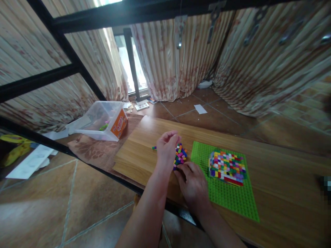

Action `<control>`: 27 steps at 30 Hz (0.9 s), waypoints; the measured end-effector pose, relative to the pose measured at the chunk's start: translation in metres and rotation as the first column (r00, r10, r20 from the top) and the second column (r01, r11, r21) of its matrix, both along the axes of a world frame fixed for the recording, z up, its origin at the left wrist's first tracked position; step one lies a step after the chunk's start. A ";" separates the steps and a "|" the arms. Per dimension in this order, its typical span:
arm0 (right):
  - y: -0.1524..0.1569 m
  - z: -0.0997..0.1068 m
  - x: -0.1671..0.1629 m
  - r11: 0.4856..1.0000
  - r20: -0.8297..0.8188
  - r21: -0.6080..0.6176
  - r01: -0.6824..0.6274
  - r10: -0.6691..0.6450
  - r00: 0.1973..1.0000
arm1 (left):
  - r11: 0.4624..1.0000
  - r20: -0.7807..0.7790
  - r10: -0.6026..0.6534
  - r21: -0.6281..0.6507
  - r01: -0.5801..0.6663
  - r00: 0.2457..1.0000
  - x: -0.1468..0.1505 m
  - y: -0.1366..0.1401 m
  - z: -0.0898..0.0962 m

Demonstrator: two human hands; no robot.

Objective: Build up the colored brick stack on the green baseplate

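Observation:
My left hand [167,146] is over the wooden board, its fingers pinched together; whatever they hold is too small to make out. Beside it lies a pile of small coloured toy bricks [181,155], partly covered by the hand. At the pile's near edge, my right hand [193,182] has its thumb and fingertips drawn together, and I cannot make out what is between them. Just right of that hand is a green baseplate [230,199], bearing a multicoloured block of stacked bricks [227,165]. A few bricks [154,147] sit apart, left of my left hand.
The wooden board [281,193] lies along a dark-framed bench. A clear plastic box [103,119] with an orange label stands on brown cloth [90,150] at the left. Black metal bars [116,19] cross overhead. Striped curtains [165,62] hang behind, and papers [200,109] lie on the tiled floor.

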State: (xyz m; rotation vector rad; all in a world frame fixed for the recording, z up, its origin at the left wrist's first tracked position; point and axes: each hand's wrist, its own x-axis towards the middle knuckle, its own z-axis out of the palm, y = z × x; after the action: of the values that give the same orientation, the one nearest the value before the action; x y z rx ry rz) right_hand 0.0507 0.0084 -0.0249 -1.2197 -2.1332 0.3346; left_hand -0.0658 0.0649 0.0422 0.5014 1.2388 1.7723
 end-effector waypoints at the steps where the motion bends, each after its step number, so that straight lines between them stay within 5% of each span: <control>1: 0.001 0.001 0.001 1.000 -0.034 -0.011 -0.002 0.001 0.999 | 1.000 -0.004 -0.008 -0.003 0.008 1.000 0.000 0.000 0.000; 17: 0.001 -0.001 0.000 0.999 0.048 0.051 0.014 -0.017 0.999 | 0.996 -0.051 -0.078 -0.044 0.076 0.996 0.005 -0.003 -0.001; 23: 0.005 0.008 0.007 0.996 -0.215 -0.081 -0.021 0.003 0.977 | 0.990 -0.073 -0.136 -0.060 0.131 0.988 0.005 -0.003 -0.003; 27: 0.009 0.015 0.015 0.970 -0.448 -0.242 -0.037 -0.077 0.891 | 0.955 -0.109 -0.295 -0.058 0.290 0.949 0.007 -0.007 0.000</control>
State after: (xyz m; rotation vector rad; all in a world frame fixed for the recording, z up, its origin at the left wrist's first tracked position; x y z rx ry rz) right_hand 0.0662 0.0171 -0.0097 -1.1566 -1.7039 0.8121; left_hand -0.0591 0.0577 0.0418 0.7345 1.2082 1.4817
